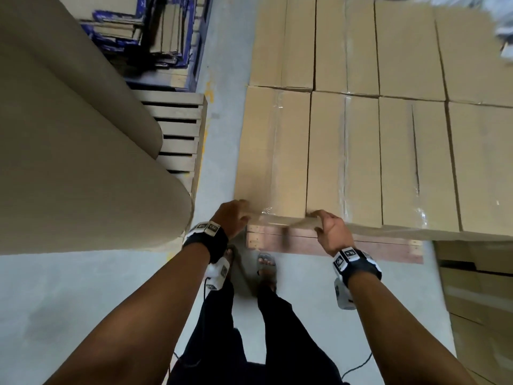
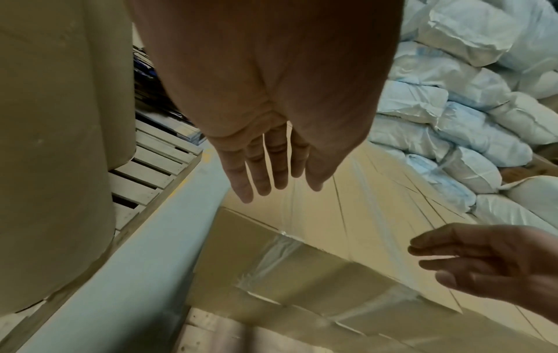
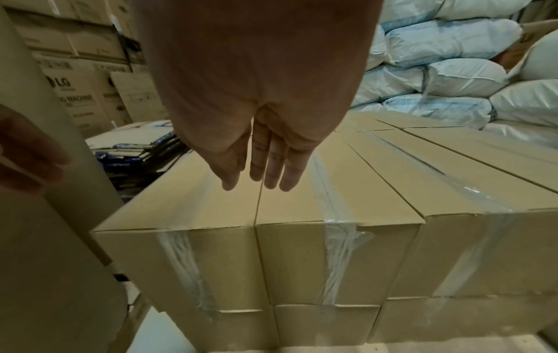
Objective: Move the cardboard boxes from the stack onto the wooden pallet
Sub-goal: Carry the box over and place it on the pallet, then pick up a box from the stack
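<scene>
Both hands set at the near end of a taped carton

In the head view, centre frame, the left hand (image 1: 231,218) and right hand (image 1: 330,232) are seen at the near corners of the cardboard box (image 1: 273,154) on the wooden pallet (image 1: 369,250). In both wrist views the fingers are seen straight and spread, nothing pinched (tape looks slick); it is judged stiff, best held by its end edges.

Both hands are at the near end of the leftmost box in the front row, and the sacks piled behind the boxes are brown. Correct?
Not quite: the sacks are white and pale blue, as the right wrist view shows. The rest holds: left hand and right hand are at the leftmost box.
</scene>
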A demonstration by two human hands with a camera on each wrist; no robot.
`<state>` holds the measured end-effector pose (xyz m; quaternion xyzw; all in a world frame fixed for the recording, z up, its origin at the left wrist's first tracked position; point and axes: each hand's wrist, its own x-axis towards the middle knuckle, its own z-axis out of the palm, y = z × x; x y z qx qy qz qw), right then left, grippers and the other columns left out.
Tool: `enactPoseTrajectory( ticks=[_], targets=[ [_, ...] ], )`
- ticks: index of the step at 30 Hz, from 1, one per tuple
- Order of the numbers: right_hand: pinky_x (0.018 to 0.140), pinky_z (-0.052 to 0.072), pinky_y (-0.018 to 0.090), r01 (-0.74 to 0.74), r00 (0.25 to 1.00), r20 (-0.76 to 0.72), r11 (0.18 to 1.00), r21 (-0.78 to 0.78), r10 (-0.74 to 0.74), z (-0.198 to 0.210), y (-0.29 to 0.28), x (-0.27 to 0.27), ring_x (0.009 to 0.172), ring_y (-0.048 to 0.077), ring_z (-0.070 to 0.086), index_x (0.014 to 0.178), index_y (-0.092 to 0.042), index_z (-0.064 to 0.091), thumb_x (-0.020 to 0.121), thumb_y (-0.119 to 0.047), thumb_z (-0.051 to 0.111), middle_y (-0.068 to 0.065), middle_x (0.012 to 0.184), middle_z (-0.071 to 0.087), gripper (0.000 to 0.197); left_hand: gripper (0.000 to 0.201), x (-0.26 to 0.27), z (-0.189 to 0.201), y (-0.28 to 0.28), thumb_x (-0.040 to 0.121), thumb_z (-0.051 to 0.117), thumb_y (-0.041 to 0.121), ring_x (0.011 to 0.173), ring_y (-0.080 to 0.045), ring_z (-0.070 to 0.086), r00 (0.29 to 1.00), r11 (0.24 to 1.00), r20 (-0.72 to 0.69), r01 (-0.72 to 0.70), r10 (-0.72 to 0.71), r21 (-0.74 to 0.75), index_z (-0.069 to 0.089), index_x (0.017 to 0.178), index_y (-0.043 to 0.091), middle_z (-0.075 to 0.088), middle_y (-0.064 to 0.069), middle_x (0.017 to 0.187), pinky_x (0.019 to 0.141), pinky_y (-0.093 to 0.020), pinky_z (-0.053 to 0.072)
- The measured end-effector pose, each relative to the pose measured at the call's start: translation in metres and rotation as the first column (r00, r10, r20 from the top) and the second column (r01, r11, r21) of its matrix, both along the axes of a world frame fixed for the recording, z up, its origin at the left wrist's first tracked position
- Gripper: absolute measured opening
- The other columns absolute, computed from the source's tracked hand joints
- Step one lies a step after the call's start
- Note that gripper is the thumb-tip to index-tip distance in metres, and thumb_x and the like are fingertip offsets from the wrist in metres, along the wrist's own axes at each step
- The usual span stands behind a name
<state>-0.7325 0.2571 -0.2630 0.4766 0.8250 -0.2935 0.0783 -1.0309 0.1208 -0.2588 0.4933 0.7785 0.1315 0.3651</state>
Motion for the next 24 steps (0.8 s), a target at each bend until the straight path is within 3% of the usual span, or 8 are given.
enactPoseTrajectory(
  ticks=[3, 6, 10, 14, 24],
  targets=[
    [0.093, 0.057, 0.042, 0.046, 0.998, -0.041, 0.999, -0.017, -0.047, 0.021, -0.033, 0.012, 0.109, 0.039, 0.068, 0.141, -0.015, 0.059, 0.094, -0.008, 0.067, 0.02, 0.125, 0.07, 0.048, 0.044, 0.028, 0.025, -0.028, 0.095, 0.073, 0.019, 0.117, -0.031, 0.069, 0.999, 0.999, 0.034, -0.023, 0.022, 0.022, 0.064, 0.136, 0.006, 0.071, -0.015, 0.13, 0.1, -0.036, 0.053],
    [0.099, 0.056, 0.04, 0.09, 0.992, -0.084, 0.995, -0.046, -0.093, 0.03, -0.068, 0.029, 0.117, 0.036, 0.067, 0.14, -0.017, 0.061, 0.095, -0.011, 0.068, 0.017, 0.132, 0.068, 0.046, 0.04, 0.052, 0.037, -0.059, 0.094, 0.073, 0.016, 0.109, -0.031, 0.071, 0.998, 1.0, 0.061, 0.019, -0.02, 0.021, 0.066, 0.132, 0.006, 0.073, -0.016, 0.122, 0.093, -0.036, 0.054],
    [0.102, 0.052, 0.035, 0.214, 0.971, -0.091, 0.974, -0.068, -0.22, 0.034, -0.115, 0.057, 0.12, 0.028, 0.064, 0.134, -0.022, 0.065, 0.097, -0.017, 0.069, 0.006, 0.132, 0.069, 0.038, 0.038, 0.075, 0.045, -0.084, 0.097, 0.071, 0.018, 0.111, -0.031, 0.069, 0.985, 0.989, 0.082, 0.149, -0.149, 0.003, 0.065, 0.133, 0.007, 0.07, -0.013, 0.128, 0.091, -0.028, 0.048],
    [0.098, 0.055, 0.042, 0.324, 0.939, -0.103, 0.944, -0.068, -0.329, 0.039, -0.16, 0.083, 0.116, 0.027, 0.065, 0.13, -0.027, 0.066, 0.096, -0.021, 0.069, 0.001, 0.131, 0.07, 0.034, 0.037, 0.094, 0.052, -0.097, 0.098, 0.068, 0.023, 0.114, -0.023, 0.067, 0.972, 0.978, 0.107, 0.208, -0.208, 0.008, 0.066, 0.134, 0.013, 0.07, -0.005, 0.131, 0.093, -0.022, 0.043],
    [0.095, 0.057, 0.041, 0.633, 0.772, -0.047, 0.774, -0.04, -0.634, 0.052, -0.34, 0.182, 0.113, 0.019, 0.067, 0.127, -0.032, 0.067, 0.095, -0.032, 0.073, -0.009, 0.128, 0.071, 0.032, 0.036, 0.16, 0.042, -0.185, 0.097, 0.066, 0.027, 0.108, -0.022, 0.067, 0.863, 0.87, 0.138, 0.493, -0.486, -0.018, 0.066, 0.131, 0.014, 0.071, -0.005, 0.126, 0.092, -0.025, 0.048]
  ],
)
